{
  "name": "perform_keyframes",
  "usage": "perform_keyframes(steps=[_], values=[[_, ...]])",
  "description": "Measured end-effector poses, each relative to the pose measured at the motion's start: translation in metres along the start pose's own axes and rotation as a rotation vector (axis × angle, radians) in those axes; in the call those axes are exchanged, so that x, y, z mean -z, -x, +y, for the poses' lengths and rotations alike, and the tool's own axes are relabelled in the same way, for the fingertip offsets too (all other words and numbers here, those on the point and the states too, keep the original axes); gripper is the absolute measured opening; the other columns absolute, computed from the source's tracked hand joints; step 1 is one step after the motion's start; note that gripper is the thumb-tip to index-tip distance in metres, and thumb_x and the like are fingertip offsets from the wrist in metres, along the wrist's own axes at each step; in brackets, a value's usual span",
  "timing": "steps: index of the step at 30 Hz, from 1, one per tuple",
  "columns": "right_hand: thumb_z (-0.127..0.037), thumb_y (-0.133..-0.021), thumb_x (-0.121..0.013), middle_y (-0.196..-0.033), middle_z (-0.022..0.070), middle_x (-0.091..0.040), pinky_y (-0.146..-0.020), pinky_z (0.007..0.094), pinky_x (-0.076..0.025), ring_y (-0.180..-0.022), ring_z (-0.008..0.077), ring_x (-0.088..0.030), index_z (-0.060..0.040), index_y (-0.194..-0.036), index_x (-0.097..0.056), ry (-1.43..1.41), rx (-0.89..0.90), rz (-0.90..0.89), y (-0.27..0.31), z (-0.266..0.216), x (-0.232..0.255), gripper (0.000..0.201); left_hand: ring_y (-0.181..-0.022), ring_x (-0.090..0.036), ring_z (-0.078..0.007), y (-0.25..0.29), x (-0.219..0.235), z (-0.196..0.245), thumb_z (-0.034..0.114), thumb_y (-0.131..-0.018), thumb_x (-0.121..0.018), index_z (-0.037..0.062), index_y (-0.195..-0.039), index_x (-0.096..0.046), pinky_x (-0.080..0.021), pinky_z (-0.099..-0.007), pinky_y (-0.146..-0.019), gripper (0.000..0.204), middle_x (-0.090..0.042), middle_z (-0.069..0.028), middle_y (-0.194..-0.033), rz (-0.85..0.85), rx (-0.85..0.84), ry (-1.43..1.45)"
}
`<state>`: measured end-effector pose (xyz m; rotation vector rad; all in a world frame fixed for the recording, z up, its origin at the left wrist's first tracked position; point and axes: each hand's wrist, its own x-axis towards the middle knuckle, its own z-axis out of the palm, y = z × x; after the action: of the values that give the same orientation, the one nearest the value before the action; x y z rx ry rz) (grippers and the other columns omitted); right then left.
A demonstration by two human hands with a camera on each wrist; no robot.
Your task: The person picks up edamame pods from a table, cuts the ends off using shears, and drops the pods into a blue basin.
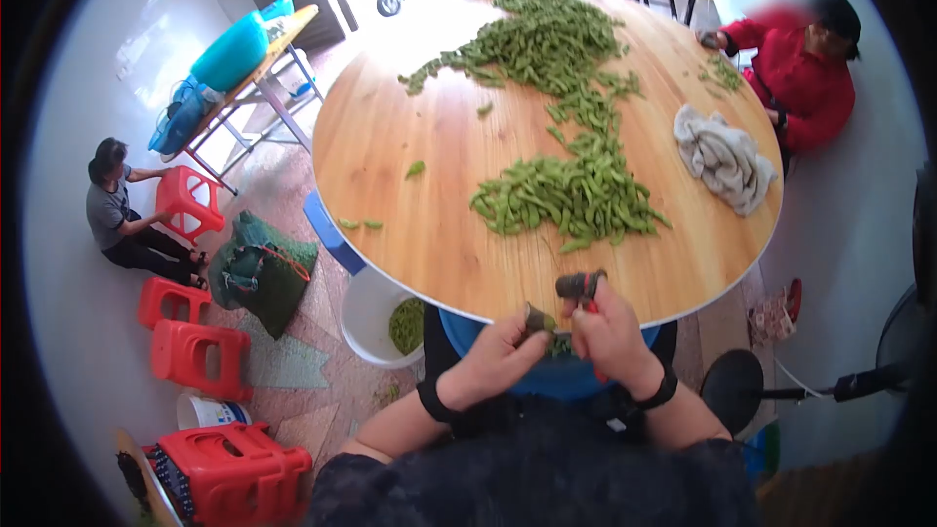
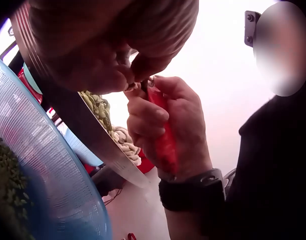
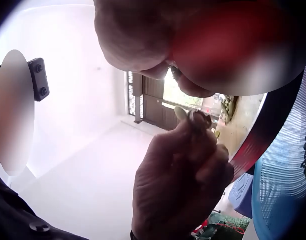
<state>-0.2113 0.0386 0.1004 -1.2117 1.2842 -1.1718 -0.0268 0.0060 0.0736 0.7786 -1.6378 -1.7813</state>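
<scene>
At the table's near edge, my left hand (image 1: 496, 359) pinches a green soybean pod (image 3: 180, 113) between thumb and fingers. My right hand (image 1: 619, 340) grips a red-handled tool (image 2: 165, 145), its working end hidden between the two hands. Dark covers wrap a fingertip on each hand, and each wrist wears a black band. Both hands meet over a blue mesh basket (image 2: 58, 145) that holds shelled green beans (image 2: 10, 175). Farther in on the round wooden table (image 1: 390, 205) lies a heap of green soybean pods (image 1: 576, 197), joined by a trail to a larger far heap.
A crumpled cloth (image 1: 724, 158) lies on the table's right side. To the left stand a white bucket (image 1: 356, 322), a green sack (image 1: 264, 278) and several red stools (image 1: 200, 359). A person in red (image 1: 802, 78) sits at right; a fan (image 1: 734, 390) stands nearby.
</scene>
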Motion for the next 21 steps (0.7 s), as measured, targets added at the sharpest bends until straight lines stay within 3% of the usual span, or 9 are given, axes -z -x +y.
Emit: perform_keyframes(steps=[3,8,9,10,12,13,15,19,21], values=[[-0.008,-0.092,-0.047,-0.066,0.0035,-0.054,-0.049,0.0261,-0.043,-0.053,0.0085,-0.051,0.0003,-0.097,-0.053,-0.099,-0.023,-0.039,0.006,-0.005,0.008,0.012,-0.072,-0.042,-0.0006,0.003,0.005,0.003,0.008,-0.096,-0.052,0.0061,-0.095,-0.056,-0.037,-0.0183,-0.063,0.005,-0.049,0.0078,-0.081,0.006,0.01,0.02],[-0.009,-0.094,-0.044,-0.061,0.0052,-0.054,-0.047,0.0276,-0.042,-0.051,0.0124,-0.055,0.0003,-0.094,-0.049,0.115,0.006,-0.201,0.01,-0.001,0.008,0.01,-0.067,-0.038,-0.0024,0.005,0.01,-0.003,0.007,-0.094,-0.053,0.0049,-0.089,-0.052,-0.034,-0.0206,-0.058,0.005,-0.044,0.0071,-0.074,-0.026,0.006,-0.025],[-0.009,-0.092,-0.047,-0.064,0.0136,-0.055,-0.05,0.0359,-0.043,-0.054,0.0267,-0.057,0.0002,-0.094,-0.045,0.179,0.013,-0.219,0.011,0.001,0.008,0.01,-0.064,-0.036,-0.0024,0.005,0.007,0.0,0.007,-0.093,-0.054,0.0052,-0.086,-0.051,-0.033,-0.0214,-0.055,0.008,-0.042,0.0076,-0.07,-0.007,0.004,-0.031],[-0.009,-0.092,-0.047,-0.064,0.0136,-0.055,-0.05,0.0359,-0.043,-0.054,0.0267,-0.057,0.0002,-0.094,-0.045,0.177,0.003,-0.215,0.012,0.006,0.008,0.01,-0.064,-0.036,-0.0024,0.005,0.007,-0.001,0.007,-0.093,-0.054,0.0052,-0.086,-0.051,-0.033,-0.0214,-0.055,0.008,-0.042,0.0076,-0.07,-0.013,0.012,-0.026],[-0.01,-0.088,-0.05,-0.068,0.0212,-0.053,-0.055,0.0441,-0.043,-0.061,0.0409,-0.055,0.0001,-0.095,-0.041,0.32,0.182,-0.252,0.012,0.018,0.006,0.015,-0.059,-0.036,-0.0046,0.005,0.008,-0.001,0.007,-0.09,-0.056,0.004,-0.08,-0.049,-0.033,-0.0239,-0.051,0.013,-0.039,0.0046,-0.064,-0.006,0.035,-0.146],[-0.01,-0.088,-0.05,-0.068,0.0212,-0.053,-0.055,0.0441,-0.043,-0.061,0.0409,-0.055,0.0001,-0.095,-0.041,0.315,0.174,-0.251,0.013,0.018,0.006,0.015,-0.059,-0.036,-0.0046,0.004,0.008,0.0,0.007,-0.09,-0.056,0.004,-0.08,-0.049,-0.033,-0.0239,-0.051,0.013,-0.039,0.0046,-0.064,-0.009,0.043,-0.143],[-0.009,-0.086,-0.051,-0.071,0.0242,-0.052,-0.057,0.048,-0.042,-0.067,0.0461,-0.054,0.0006,-0.093,-0.038,0.352,0.156,-0.296,0.013,0.013,0.006,0.018,-0.055,-0.036,-0.0092,0.004,0.008,0.002,0.006,-0.087,-0.059,0.0023,-0.077,-0.048,-0.033,-0.0272,-0.049,0.016,-0.039,-0.0017,-0.059,0.017,-0.119,-0.423],[-0.009,-0.085,-0.051,-0.07,0.0248,-0.052,-0.057,0.0484,-0.042,-0.066,0.0448,-0.055,0.0011,-0.093,-0.039,0.438,0.214,-0.32,0.013,0.016,0.006,0.018,-0.051,-0.042,-0.0188,0.009,0.008,0.006,0.004,-0.082,-0.06,0.001,-0.075,-0.046,-0.036,-0.032,-0.05,0.015,-0.043,-0.009,-0.059,0.008,-0.098,-0.499],[-0.009,-0.085,-0.051,-0.068,0.0247,-0.053,-0.056,0.0488,-0.042,-0.065,0.0449,-0.055,0.0012,-0.094,-0.038,0.52,0.22,-0.337,0.015,0.014,0.006,0.018,-0.055,-0.046,-0.0203,0.011,0.008,0.007,0.004,-0.082,-0.061,0.0021,-0.075,-0.048,-0.036,-0.0326,-0.05,0.015,-0.045,-0.0087,-0.063,-0.009,-0.222,-0.667]])
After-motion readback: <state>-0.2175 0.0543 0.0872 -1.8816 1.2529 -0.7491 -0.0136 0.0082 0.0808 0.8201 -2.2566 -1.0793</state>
